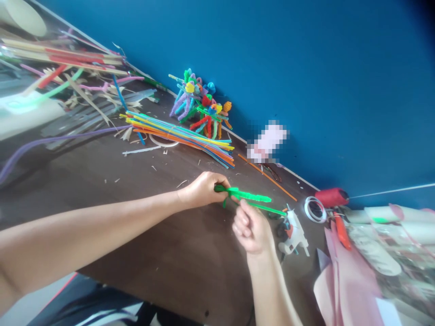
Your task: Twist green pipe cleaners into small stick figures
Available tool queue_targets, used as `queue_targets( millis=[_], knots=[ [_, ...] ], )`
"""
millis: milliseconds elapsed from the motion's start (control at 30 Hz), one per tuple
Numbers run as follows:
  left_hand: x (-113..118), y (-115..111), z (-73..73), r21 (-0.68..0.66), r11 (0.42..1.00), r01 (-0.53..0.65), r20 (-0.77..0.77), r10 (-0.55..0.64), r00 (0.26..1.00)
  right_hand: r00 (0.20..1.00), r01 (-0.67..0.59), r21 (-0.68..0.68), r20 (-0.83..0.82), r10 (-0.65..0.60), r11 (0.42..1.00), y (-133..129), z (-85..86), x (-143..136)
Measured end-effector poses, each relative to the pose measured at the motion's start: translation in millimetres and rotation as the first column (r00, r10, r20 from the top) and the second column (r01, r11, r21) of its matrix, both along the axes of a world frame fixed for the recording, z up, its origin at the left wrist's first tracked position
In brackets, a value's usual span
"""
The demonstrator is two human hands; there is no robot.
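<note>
My left hand (pixel 204 189) pinches one end of some bright green pipe cleaners (pixel 256 197), bent and twisted together near its fingertips. The loose ends stretch to the right over the dark table. Just beside it, my right hand (pixel 250 226) is closed, with thumb and forefinger against the green strands close to the twist. Its other fingers are curled into the palm. Beyond both hands lies a tied bundle of coloured pipe cleaners (pixel 183 138). Small figures of bent pipe cleaners (pixel 204 106) stand by the blue wall.
A white glue gun (pixel 295 233) lies right of my right hand. Past it are a white ring (pixel 315 209), a red thread spool (pixel 331 198), an orange handle (pixel 341 231) and pink sheets (pixel 353 271). An orange pipe cleaner (pixel 268 178) lies near the wall. Scraps crowd the left.
</note>
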State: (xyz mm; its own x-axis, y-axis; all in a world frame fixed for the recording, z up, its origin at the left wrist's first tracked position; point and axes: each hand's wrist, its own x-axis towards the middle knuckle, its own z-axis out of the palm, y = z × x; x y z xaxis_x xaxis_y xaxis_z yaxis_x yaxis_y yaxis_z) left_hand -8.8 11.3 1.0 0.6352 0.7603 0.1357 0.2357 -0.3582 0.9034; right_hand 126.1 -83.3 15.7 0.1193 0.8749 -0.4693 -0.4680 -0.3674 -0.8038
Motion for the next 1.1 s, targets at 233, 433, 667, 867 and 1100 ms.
queue_targets(
  millis=[233,433,667,867,1100],
  knots=[
    [-1,0,-2.3,-0.001,0.987,0.159,-0.028,-0.159,0.987,0.695,-0.237,0.007,0.700,0.165,0.971,-14,17.1,19],
    [-2,1,-3.5,-0.146,0.965,0.219,-0.118,-0.237,0.964,0.364,-0.398,0.195,0.931,-0.041,0.896,-9,17.5,24],
    [-4,3,-4.1,-0.186,0.879,0.439,0.017,-0.444,0.896,0.919,-0.193,-0.004,0.350,0.182,0.981,-1,-12.9,22],
    [-3,-3,-2.5,-0.091,0.904,0.418,0.112,-0.407,0.906,0.967,-0.033,-0.108,0.247,0.059,0.994,4,-19.1,8],
    [0,-8,-4.2,-0.130,0.931,0.342,0.055,-0.337,0.940,0.953,0.061,-0.093,0.300,-0.031,0.994,3,-17.5,0]
  ],
)
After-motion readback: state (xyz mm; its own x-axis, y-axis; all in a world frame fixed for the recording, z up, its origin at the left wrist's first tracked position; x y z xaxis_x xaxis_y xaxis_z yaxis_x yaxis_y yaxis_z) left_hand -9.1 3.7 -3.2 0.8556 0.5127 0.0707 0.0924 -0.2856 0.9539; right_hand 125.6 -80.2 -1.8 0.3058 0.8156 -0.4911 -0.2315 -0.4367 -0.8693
